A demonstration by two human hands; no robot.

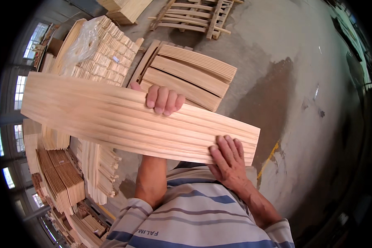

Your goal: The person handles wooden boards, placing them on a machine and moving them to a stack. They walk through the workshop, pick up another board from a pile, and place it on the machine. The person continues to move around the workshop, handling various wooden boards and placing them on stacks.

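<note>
Across the picture, in front of my body, I hold a long pale wooden board (107,113) with lengthwise grooves or grain lines. My left forearm passes beneath it, and my left hand (165,100) is wrapped over its far edge, the fingertips resting on the upper face. Near the right end, my right hand (231,163) grips the near edge with its fingers lying on the face. The board slants, its left end farther from me than its right. A low stack of similar boards (190,72) lies just beyond my left hand, partly hidden by the held board.
A tall stack of light wooden pieces (107,53) with plastic film stands at the far left. More stacked boards (56,177) and loose-ended slats (97,173) are on the left. An empty wooden pallet (190,16) sits far ahead. Concrete floor (297,103) with a yellow line (270,157) extends right.
</note>
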